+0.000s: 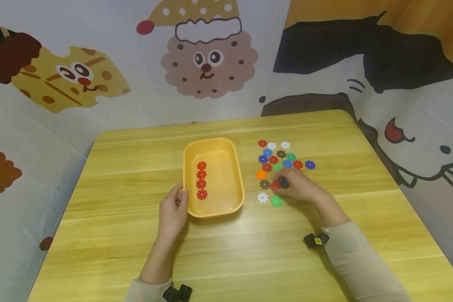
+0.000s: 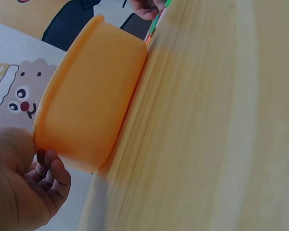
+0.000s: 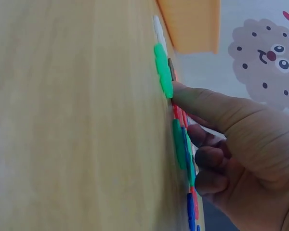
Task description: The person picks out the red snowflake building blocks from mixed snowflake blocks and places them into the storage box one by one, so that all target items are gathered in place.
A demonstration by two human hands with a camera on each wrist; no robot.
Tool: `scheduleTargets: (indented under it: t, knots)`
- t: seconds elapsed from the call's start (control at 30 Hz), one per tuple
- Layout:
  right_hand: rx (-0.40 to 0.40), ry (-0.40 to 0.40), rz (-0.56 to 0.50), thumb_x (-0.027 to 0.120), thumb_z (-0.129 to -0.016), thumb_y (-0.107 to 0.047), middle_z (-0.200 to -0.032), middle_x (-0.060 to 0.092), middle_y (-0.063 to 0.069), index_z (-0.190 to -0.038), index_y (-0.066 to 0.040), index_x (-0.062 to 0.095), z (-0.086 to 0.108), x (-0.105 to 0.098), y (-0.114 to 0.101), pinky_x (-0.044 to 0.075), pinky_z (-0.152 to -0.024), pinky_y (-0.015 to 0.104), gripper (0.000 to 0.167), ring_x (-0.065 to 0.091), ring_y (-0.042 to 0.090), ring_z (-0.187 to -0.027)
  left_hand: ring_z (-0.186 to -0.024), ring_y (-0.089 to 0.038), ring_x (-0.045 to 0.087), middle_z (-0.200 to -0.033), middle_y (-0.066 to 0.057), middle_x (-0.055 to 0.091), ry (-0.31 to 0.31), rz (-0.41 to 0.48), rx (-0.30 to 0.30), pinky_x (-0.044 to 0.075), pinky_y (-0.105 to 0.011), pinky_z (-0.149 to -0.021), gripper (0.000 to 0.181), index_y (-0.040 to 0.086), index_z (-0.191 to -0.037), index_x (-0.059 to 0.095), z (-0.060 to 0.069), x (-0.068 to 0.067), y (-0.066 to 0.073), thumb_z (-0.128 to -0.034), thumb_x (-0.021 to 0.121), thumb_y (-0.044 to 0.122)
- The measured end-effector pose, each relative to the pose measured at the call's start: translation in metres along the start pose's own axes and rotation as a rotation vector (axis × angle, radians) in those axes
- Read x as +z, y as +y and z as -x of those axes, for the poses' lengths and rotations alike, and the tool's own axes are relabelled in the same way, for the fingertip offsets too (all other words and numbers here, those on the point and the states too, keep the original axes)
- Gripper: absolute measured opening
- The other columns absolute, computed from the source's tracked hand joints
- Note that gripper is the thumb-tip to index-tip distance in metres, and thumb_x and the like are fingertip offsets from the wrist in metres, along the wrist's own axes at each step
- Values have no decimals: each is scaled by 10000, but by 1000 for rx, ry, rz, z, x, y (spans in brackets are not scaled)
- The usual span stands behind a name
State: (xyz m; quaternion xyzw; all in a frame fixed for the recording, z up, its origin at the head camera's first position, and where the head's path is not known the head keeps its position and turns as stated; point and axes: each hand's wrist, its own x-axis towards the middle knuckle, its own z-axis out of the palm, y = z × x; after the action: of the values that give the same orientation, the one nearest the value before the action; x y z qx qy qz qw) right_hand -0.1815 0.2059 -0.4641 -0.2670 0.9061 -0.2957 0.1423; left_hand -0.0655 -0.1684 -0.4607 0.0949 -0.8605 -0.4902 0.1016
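Observation:
A yellow-orange plastic tray stands on the table, with several red snowflake discs in a column along its left side. At its lower left, my left hand grips the rim, thumb near the top edge and fingers curled below. My right hand is low over the loose discs right of the tray, its thumb and forefinger pinching a red disc. A dark disc is partly hidden under that hand. Close by lie a green disc, a white disc and a brown disc.
More loose discs, including an orange disc and a dark blue disc, spread behind the right hand. The wood-grain table meets a cartoon-printed cloth at its back. Each wrist carries a small black camera.

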Motion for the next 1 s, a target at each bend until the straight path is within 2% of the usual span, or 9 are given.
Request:
scheduleTargets:
  t: [0.2, 0.3, 0.43, 0.5, 0.57, 0.63, 0.7, 1.0]
  knots:
    - [33, -25, 8, 815, -859, -192, -1082, 628, 57, -1092, -80, 669, 0, 0, -1, 494, -943, 476, 296, 580, 276, -1043, -597, -176, 494, -730, -80, 568, -3, 0, 2, 413, -224, -493, 367, -51, -1339, 591, 0, 0, 0, -1050, 566, 173]
    - [39, -33, 2, 809, -864, -185, -1135, 609, 83, -1078, -94, 652, 0, -1, -2, 438, -1035, 547, 280, 519, 402, -1238, -600, -178, 494, -731, -79, 568, -3, 2, -4, 413, -224, -495, 367, -46, -1341, 591, 1, 0, -1, -1049, 567, 176]
    - [34, -23, -9, 812, -864, -184, -1204, 590, 112, -1070, -108, 635, 0, 0, -2, 321, -1121, 608, 282, 325, 491, -1418, -606, -180, 497, -731, -79, 569, 1, 3, -11, 417, -225, -500, 367, -43, -1340, 593, 1, 0, 0, -1048, 570, 178]
    - [28, -18, -21, 814, -864, -176, -1168, 600, 86, -1069, -112, 630, 0, 0, -2, 384, -1086, 576, 283, 448, 435, -1332, -606, -181, 496, -730, -79, 567, 0, 6, -10, 415, -225, -501, 369, -44, -1341, 592, 1, 0, 0, -1049, 568, 181]
    - [14, -13, -32, 811, -864, -161, -1095, 621, 50, -1072, -108, 629, 1, 1, -2, 471, -993, 504, 282, 562, 340, -1168, -606, -182, 495, -731, -79, 566, 0, 9, -9, 414, -225, -500, 372, -45, -1343, 590, 1, 0, 0, -1051, 565, 184]
    - [3, -10, -44, 803, -871, -146, -1024, 635, 14, -1086, -98, 631, 1, 2, -2, 512, -881, 422, 279, 593, 235, -991, -607, -182, 493, -732, -79, 565, 0, 7, -6, 413, -225, -501, 373, -45, -1345, 588, 1, 0, 0, -1052, 563, 186]
    - [-6, -5, -47, 789, -883, -133, -971, 640, -10, -1119, -77, 634, 2, 2, -2, 513, -798, 360, 288, 583, 175, -890, -608, -182, 494, -735, -79, 567, 1, 4, -4, 416, -226, -503, 371, -44, -1343, 589, 1, 0, 0, -1053, 563, 185]
    - [-8, -17, -34, 805, -861, -130, -983, 659, -1, -1284, -18, 629, 4, 0, 1, 531, -787, 346, 472, 603, 160, -867, -613, -188, 495, -741, -79, 568, 0, -8, -2, 416, -231, -506, 368, -38, -1347, 588, 1, 1, -1, -1057, 553, 186]
